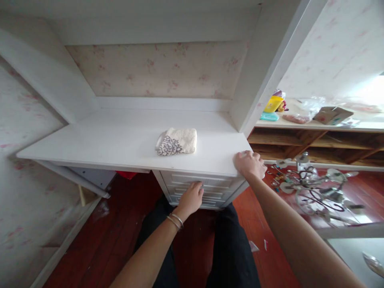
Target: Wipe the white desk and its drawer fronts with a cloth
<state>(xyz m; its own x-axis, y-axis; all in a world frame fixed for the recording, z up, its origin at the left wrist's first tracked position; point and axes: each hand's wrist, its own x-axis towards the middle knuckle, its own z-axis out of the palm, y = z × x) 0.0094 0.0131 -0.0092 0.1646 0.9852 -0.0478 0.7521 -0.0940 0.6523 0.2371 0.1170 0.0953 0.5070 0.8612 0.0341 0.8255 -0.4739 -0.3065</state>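
The left hand (192, 199) is set against the front of the top drawer (201, 181) of the white drawer unit beneath the worktop (120, 144), fingers curled at the drawer face as if gripping its pull, though the pull itself is hidden behind the fingers and a firm grasp cannot be confirmed; two thin bangles (175, 221) are worn at that wrist; the right hand (249, 164) is laid over the worktop's near right corner, fingers bent around the edge, seemingly to brace the body while the drawer is handled; a folded cream cloth (177, 141) with a dark patterned corner is left lying near the middle of the worktop, well apart from both hands; dark trousers are seen below, above a red wooden floor (114, 236); to the right, a chandelier (312, 188) rests on the floor beside a wooden shelf unit (315, 142), on top of which a cardboard box (332, 115) and a yellow packet (273, 104) are kept.
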